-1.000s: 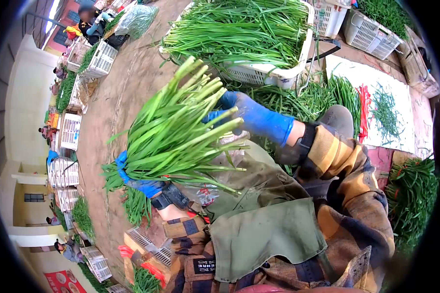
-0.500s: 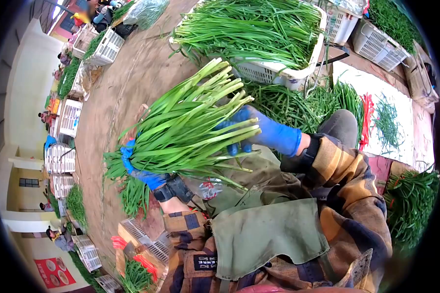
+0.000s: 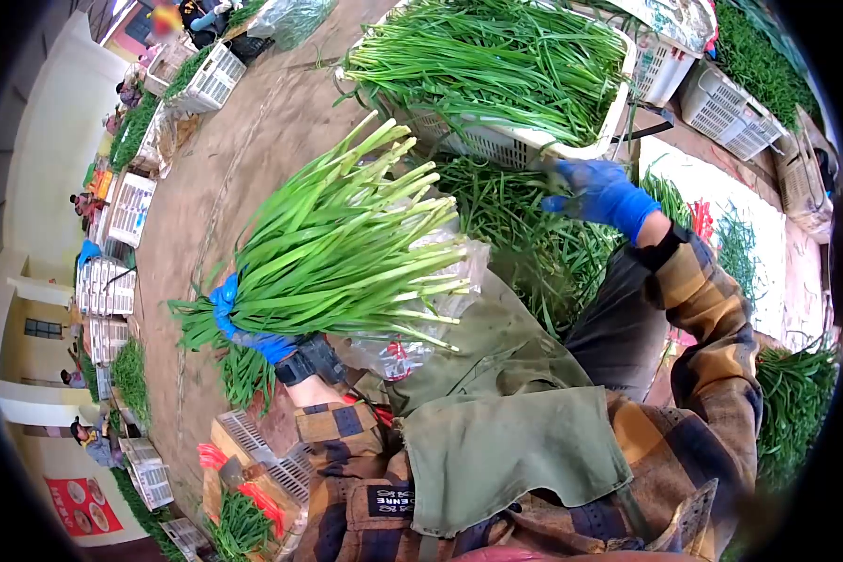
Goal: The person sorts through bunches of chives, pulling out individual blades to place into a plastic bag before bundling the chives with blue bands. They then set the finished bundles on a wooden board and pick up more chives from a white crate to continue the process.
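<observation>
My left hand (image 3: 253, 330), in a blue glove, grips a thick bunch of green chives (image 3: 337, 248) near its leafy end; the pale cut stems fan out up and to the right. My right hand (image 3: 598, 192), also in a blue glove, is away from the bunch, fingers spread, hovering over a loose pile of chives (image 3: 534, 234) just below the rim of a white crate (image 3: 525, 140) heaped with more chives. It holds nothing. A clear plastic bag (image 3: 412, 337) lies on my green apron (image 3: 506, 450) under the bunch.
More white crates (image 3: 731, 112) stand at the back right, beside a white sheet (image 3: 768, 253) with red bands (image 3: 701, 220). Chives are heaped at the right (image 3: 796, 393). Crates and other people line the left of the dirt floor (image 3: 225, 178). A crate (image 3: 262, 459) sits by my left knee.
My right hand has let go of the cut ends of the bunch and moved up and right to the loose chives by the crate. My left hand still holds the bunch.
</observation>
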Tool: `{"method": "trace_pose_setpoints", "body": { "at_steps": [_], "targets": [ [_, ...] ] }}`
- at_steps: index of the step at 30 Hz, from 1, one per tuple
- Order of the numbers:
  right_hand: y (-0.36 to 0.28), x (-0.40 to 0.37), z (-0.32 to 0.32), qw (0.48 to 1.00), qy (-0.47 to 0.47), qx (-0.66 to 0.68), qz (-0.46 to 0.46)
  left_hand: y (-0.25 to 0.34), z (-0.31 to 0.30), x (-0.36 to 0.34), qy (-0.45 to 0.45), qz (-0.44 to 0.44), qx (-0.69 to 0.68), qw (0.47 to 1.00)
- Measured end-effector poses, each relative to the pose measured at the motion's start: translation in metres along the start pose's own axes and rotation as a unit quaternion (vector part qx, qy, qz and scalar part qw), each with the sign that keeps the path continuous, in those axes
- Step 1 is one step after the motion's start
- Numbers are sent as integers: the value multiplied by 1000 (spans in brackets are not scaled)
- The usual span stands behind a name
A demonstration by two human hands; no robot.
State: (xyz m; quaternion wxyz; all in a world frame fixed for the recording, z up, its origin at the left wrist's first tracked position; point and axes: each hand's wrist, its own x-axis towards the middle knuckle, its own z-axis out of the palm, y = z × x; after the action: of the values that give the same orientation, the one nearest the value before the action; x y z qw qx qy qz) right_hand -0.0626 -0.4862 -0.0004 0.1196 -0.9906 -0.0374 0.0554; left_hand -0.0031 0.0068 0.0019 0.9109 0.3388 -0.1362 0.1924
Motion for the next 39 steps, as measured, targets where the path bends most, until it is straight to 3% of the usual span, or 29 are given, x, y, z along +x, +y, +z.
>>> {"method": "trace_pose_setpoints", "body": {
  "at_steps": [1,2,3,4,5,6,7,10,11,12,14,18,20,21,24,25,26,28,29,30,31,32,33,34,35,36,37,38,39],
  "targets": [
    [-24,-3,-13,989,59,116,-64,-1,1,0,-18,4,-11,1000],
    [-31,14,9,906,96,365,-192,-3,3,1,-37,8,-23,999],
    [-62,11,-10,812,18,547,-202,-3,8,2,-12,27,43,999],
    [-81,13,-16,779,-39,598,-184,-3,15,1,-18,28,35,999],
    [-98,13,-24,755,-100,617,-196,-3,23,0,-25,32,26,999],
    [-111,22,-16,744,-98,629,-201,-4,33,-3,-31,36,16,999],
    [-117,32,-6,761,-97,612,-195,-5,46,-9,44,85,135,986],
    [-133,38,3,778,-127,588,-181,7,20,4,-114,23,-32,993],
    [-137,38,10,785,-118,581,-177,4,31,-2,-116,-9,-107,987],
    [-143,49,43,802,-30,571,-176,4,36,-6,-97,-11,-114,989],
    [-147,35,28,828,-15,531,-179,5,40,-11,-59,-15,-126,990],
    [-149,29,33,700,-19,680,-218,5,29,-6,-122,-36,-169,977],
    [-147,31,40,625,-65,750,-209,5,29,-7,-92,-25,-122,988],
    [-150,28,37,584,-61,794,-159,6,34,-8,-76,-18,-98,992],
    [-150,24,34,631,-8,771,-82,5,49,-17,-68,-4,-73,995],
    [-147,26,35,576,18,815,-62,4,51,-17,-72,-5,-69,995],
    [-147,25,34,553,41,831,-40,3,54,-17,-76,-7,-67,995],
    [-136,21,40,602,29,798,-22,1,56,-16,-111,-29,-103,988],
    [-129,13,37,678,64,732,-8,0,55,-15,-117,-37,-124,985],
    [-113,18,52,721,120,682,-29,-1,53,-15,-123,-46,-146,981],
    [-93,12,33,714,67,696,28,0,52,-17,-83,-45,-200,975],
    [-33,22,47,760,149,630,66,0,41,-17,-72,-11,-159,985],
    [-2,24,53,886,147,425,110,5,26,-14,-61,22,-112,992],
    [-3,13,22,992,44,0,116,9,22,-14,-52,52,-65,995],
    [-5,8,18,996,47,-40,61,11,19,-16,-20,44,-77,996],
    [-8,4,18,996,49,-80,6,10,18,-14,-58,36,-80,994],
    [-16,9,18,982,86,151,-76,9,17,-11,-94,28,-83,992],
    [-32,17,18,907,119,374,-154,8,16,-9,-131,20,-85,988],
    [-54,20,9,884,78,420,-189,8,18,-7,-123,10,-95,988]
  ]
}}
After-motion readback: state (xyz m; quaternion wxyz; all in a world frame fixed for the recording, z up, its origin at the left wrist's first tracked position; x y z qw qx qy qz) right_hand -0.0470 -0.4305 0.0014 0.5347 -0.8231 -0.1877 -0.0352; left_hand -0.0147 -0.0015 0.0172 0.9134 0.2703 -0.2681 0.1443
